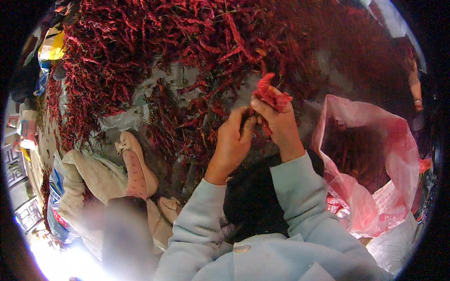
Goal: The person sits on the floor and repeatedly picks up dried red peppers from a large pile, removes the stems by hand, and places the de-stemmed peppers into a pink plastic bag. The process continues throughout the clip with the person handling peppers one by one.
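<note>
Dried red chili peppers lie in a broad, tangled heap across the upper part of the view. Above its near edge, my right hand grips a small bunch of red chili peppers between thumb and fingers. Close against it, at the lower left of the bunch, is my left hand, its fingers bent and slightly blurred; whether they pinch a pepper or stem cannot be told. More darker peppers are scattered below the heap, left of my hands.
An open pink plastic bag stands at the right, with dark reddish contents. At the lower left are a beige shoe on a foot and a pale woven sack. Another person's arm shows at the far right edge.
</note>
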{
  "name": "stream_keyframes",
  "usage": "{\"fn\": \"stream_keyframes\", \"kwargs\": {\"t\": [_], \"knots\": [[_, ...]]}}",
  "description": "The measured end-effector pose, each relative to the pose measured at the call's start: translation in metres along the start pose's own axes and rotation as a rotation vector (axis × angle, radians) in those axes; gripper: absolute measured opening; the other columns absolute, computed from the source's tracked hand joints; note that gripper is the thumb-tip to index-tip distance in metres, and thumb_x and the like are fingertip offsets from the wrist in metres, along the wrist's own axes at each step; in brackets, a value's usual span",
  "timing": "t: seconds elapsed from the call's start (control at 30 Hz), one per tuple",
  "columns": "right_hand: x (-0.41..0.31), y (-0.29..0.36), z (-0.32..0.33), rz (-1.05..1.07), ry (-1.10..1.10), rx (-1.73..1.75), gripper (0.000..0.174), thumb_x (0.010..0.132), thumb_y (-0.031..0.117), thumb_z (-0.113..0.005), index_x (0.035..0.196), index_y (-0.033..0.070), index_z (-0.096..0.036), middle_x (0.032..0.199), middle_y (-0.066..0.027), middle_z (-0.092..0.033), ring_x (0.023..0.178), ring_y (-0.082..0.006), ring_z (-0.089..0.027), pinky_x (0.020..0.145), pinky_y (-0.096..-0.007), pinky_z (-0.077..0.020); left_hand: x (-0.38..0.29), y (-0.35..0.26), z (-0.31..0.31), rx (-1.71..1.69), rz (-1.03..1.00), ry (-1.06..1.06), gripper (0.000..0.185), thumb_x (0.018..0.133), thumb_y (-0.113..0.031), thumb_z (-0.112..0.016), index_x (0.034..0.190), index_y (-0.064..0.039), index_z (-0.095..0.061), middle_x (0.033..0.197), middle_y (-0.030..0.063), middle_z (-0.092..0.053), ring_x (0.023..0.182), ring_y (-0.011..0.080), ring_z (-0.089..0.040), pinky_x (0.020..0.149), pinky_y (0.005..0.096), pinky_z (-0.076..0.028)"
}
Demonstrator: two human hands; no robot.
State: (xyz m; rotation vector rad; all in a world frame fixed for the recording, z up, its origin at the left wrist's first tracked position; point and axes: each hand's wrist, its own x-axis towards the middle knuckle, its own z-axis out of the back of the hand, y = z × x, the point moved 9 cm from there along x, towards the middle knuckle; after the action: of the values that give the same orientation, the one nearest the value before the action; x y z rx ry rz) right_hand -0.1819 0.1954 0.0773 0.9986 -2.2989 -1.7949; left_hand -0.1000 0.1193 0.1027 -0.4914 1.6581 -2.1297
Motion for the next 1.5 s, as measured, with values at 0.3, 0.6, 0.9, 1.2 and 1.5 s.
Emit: {"fn": "stream_keyframes", "kwargs": {"t": [0.3, 0.6, 0.9, 1.2, 1.5], "knots": [[0.001, 0.008, 0.028, -0.043, -0.207, 0.441, 0.007, 0.08, 0.017, -0.054, 0.085, 0.012, -0.053, 0.073, 0.0005, -0.054, 0.059, -0.0053, -0.047, 0.043, -0.0169, -0.0368, 0.021, 0.04, 0.037, 0.547, 0.118, 0.036, 0.017, 0.08, -0.013, -0.053, 0.095, -0.006, -0.052, 0.087, 0.0155, -0.057, 0.08, 0.0332, -0.055, 0.066, 0.0372, -0.044], [0.007, 0.008, 0.026, 0.03, -0.193, 0.406, 0.005, 0.081, 0.014, -0.054, 0.084, 0.011, -0.053, 0.074, -0.0009, -0.054, 0.057, -0.0077, -0.047, 0.047, -0.0213, -0.0406, 0.028, 0.031, 0.039, -0.337, 0.284, -0.041, 0.019, 0.084, -0.011, -0.049, 0.1, 0.0, -0.052, 0.091, 0.0029, -0.057, 0.057, 0.0031, -0.044, 0.052, 0.0196, -0.039], [0.004, 0.003, 0.013, 0.017, -0.085, 0.285, 0.008, 0.08, 0.011, -0.054, 0.087, 0.007, -0.052, 0.075, -0.004, -0.056, 0.057, -0.0099, -0.05, 0.049, -0.0235, -0.0422, 0.018, 0.016, -0.003, 0.16, 0.03, 0.103, 0.017, 0.081, -0.005, -0.05, 0.098, -0.002, -0.052, 0.083, 0.0125, -0.058, 0.075, 0.0216, -0.057, 0.067, 0.0272, -0.043], [0.003, 0.011, 0.017, -0.027, -0.077, 0.474, 0.01, 0.079, 0.014, -0.056, 0.081, 0.007, -0.05, 0.067, -0.0016, -0.05, 0.055, -0.0113, -0.047, 0.048, -0.0252, -0.0417, -0.011, 0.097, 0.061, -0.691, 0.535, -0.387, 0.019, 0.085, -0.012, -0.047, 0.101, -0.002, -0.05, 0.08, 0.004, -0.056, 0.054, 0.0124, -0.05, 0.046, 0.0242, -0.043], [0.007, 0.001, 0.01, -0.071, -0.006, 0.576, 0.007, 0.08, 0.01, -0.054, 0.082, 0.004, -0.051, 0.071, -0.0056, -0.054, 0.065, -0.0193, -0.057, 0.059, -0.0343, -0.0512, 0.059, 0.068, 0.04, 1.083, -0.071, 0.082, 0.025, 0.076, -0.018, -0.057, 0.099, -0.008, -0.053, 0.1, 0.0082, -0.053, 0.089, 0.0292, -0.05, 0.075, 0.0412, -0.041]]}}
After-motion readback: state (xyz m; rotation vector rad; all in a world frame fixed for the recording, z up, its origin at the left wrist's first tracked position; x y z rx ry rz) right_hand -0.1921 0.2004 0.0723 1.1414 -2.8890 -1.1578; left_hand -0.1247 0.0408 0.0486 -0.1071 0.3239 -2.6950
